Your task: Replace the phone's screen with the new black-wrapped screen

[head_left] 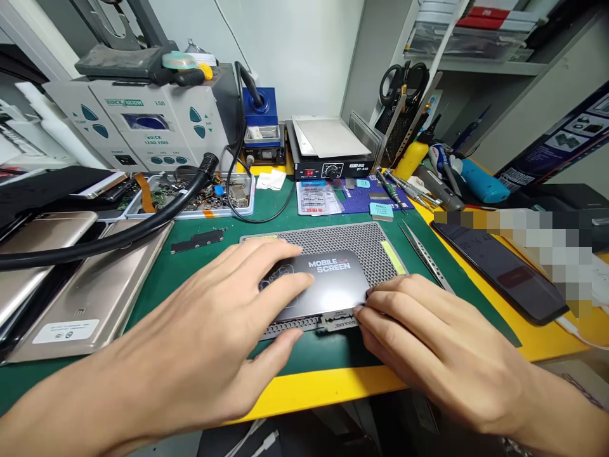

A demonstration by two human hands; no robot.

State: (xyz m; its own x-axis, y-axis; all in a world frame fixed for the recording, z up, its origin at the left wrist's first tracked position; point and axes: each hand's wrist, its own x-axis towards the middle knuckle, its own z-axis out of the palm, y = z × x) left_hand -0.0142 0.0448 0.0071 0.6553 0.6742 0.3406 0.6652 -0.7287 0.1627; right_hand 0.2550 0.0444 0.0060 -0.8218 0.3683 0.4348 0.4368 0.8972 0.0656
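A flat dark phone screen panel (335,285) printed "MOBILE SCREEN" lies on a grey perforated mat (328,238). Across the panel's left part rests my left hand (238,317), fingers stretched out and touching its top, the thumb apart near the mat's front edge. My right hand (419,336) is closed at the panel's near right corner. Its fingertips pinch a thin razor blade (337,321), which lies along the panel's front edge. Whether the blade has entered the edge seam I cannot tell. The right fingers cover the panel's right corner.
Steel tweezers (425,257) lie right of the mat, near a black phone (504,270). At left are several phone shells (80,285) and a thick black hose (143,235). Behind stand a hot-air station (147,120), a parts tray (238,200) and a heating plate (330,168).
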